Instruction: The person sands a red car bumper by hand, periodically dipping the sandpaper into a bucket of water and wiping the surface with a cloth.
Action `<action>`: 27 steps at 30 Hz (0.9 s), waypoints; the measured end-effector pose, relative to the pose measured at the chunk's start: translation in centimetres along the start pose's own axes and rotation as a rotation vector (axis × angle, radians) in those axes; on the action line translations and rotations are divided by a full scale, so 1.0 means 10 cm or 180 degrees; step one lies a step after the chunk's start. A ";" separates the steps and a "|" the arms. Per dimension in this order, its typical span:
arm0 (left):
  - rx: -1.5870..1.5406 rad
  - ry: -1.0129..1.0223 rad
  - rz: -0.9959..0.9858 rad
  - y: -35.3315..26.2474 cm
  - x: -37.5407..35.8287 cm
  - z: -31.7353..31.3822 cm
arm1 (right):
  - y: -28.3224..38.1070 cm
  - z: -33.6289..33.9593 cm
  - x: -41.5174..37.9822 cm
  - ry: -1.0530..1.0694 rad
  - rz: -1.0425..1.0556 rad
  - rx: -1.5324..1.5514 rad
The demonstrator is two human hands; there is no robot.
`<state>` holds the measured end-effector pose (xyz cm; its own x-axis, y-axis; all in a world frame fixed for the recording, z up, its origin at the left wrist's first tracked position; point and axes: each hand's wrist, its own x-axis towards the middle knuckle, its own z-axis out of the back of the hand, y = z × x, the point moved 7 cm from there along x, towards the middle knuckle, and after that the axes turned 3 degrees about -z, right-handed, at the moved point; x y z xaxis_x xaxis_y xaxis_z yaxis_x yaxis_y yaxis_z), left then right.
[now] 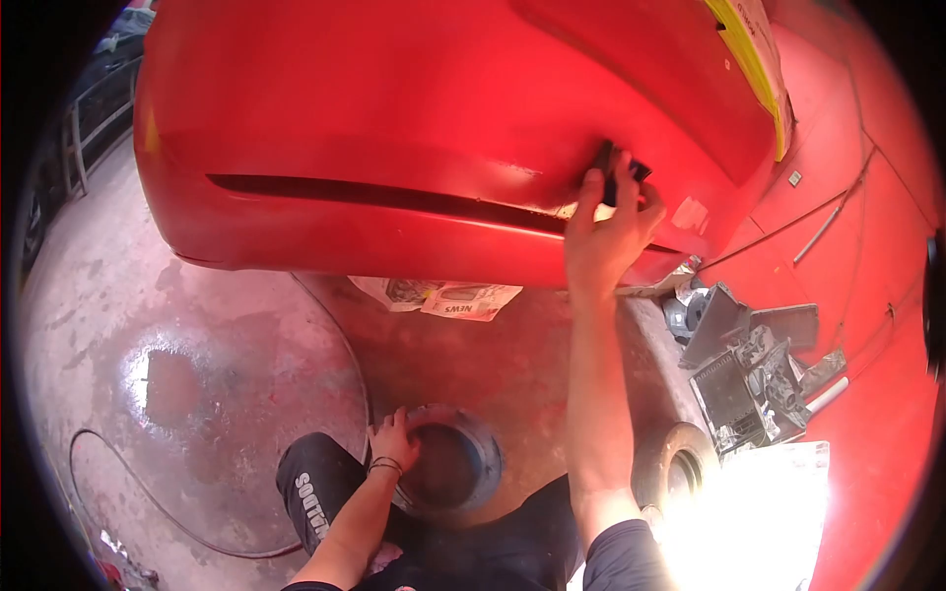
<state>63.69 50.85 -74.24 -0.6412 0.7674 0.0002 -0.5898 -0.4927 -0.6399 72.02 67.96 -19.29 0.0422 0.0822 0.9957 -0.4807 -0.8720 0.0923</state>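
The right hand (613,238) hides part of the black block (604,160); the view's top edge cuts off the red bumper (345,98); glare blurs the pale sheet (759,507).

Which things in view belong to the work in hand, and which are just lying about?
In use:
- red bumper-like panel
- black block in the right hand, against the panel

Apparently just lying about:
- dark plastic pieces on the right
- tyre-like ring by the left hand
- newspaper below the panel, though possibly masking

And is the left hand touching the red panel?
No, the left hand is down by the round object, apart from the red panel.
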 end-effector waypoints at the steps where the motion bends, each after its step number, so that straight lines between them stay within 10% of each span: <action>1: 0.0013 -0.0018 0.0016 0.01 0.03 -0.02 | 0.02 -0.02 -0.03 -0.0055 0.0099 0.0053; 19: -0.0022 -0.0068 -0.0004 0.03 0.03 0.00 | 0.48 0.07 -0.16 0.0333 0.0438 -0.0342; 23: -0.0020 -0.0068 0.0031 -0.01 0.03 -0.01 | 0.28 -0.07 -0.13 -0.0142 -0.0616 0.0509; 27: -0.0071 -0.0106 -0.0006 0.03 0.02 -0.06 | 0.84 -0.04 -0.20 0.0279 0.0487 -0.0098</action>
<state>63.69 51.09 -74.95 -0.6564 0.7540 0.0269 -0.5802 -0.4817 -0.6567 67.55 60.66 -20.47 -0.1095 -0.0075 0.9940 -0.5021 -0.8626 -0.0619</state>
